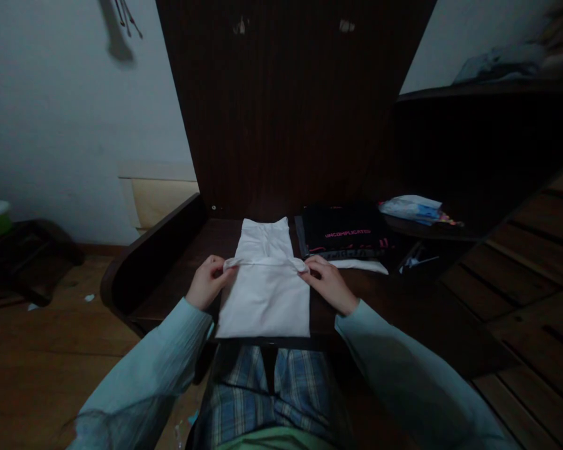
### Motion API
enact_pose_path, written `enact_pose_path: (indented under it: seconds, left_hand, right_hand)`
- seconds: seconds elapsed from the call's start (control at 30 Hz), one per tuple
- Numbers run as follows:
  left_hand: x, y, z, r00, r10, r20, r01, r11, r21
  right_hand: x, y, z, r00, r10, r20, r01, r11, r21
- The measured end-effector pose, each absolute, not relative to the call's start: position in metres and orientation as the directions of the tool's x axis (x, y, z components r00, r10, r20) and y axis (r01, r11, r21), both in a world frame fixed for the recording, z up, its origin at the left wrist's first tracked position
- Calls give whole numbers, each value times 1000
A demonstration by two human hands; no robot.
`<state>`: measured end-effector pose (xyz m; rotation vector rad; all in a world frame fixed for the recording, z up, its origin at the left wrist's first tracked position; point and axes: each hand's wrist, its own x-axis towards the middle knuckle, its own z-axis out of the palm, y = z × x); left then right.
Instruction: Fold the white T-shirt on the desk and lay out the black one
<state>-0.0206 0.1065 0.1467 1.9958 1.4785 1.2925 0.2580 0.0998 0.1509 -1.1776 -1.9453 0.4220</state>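
White cotton-like garment, folded into a tall rectangle, lies flat on a dark brown wooden surface directly in front of the person, its near edge level with the surface's front rim. A crease runs across the cloth about halfway up, where a fold stands slightly raised. The left hand pinches the left end of that raised fold between thumb and fingertips, fingers curled closed on the cloth. The right hand grips the right end the same way, fingers bent over the edge. Holding both ends at once keeps the fold line straight and taut across the width.

Both arms wear pale blue-green long sleeves. Below them, blue checked trousers show the person sits close against the surface.

Just beside the white garment, on its right, rests a folded black shirt with pink lettering, stacked on another light piece of cloth whose corner pokes out beneath. Farther right, well apart, sits a small crumpled white and blue plastic packet. A tall dark wooden panel rises behind the surface, against a white wall. The room is dim.
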Motion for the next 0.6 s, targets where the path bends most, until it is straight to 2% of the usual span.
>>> enact_pose_path:
  seconds: [0.07, 0.13, 0.23, 0.37, 0.6]
  left_hand:
    - [-17, 141, 130, -20, 917, 398, 565, -318, 761]
    - [-14, 166, 112, -42, 968, 249, 527, -190, 829]
    - [-11, 183, 92, -94, 984, 152, 503, -85, 860]
    - [-11, 182, 83, -206, 956, 209, 563, -59, 824]
    - [-14, 181, 82, -136, 954, 266, 506, -164, 847]
  right_hand:
    - [255, 131, 138, -198, 901, 387, 619, 421, -663]
    - [251, 153, 122, -142, 950, 278, 645, 302, -702]
    - [247, 167, 100, -52, 975, 216, 599, 203, -774]
    - [247, 169, 83, 39, 970, 241, 470, 195, -861]
    - [251, 174, 70, 115, 948, 297, 402, 229, -887]
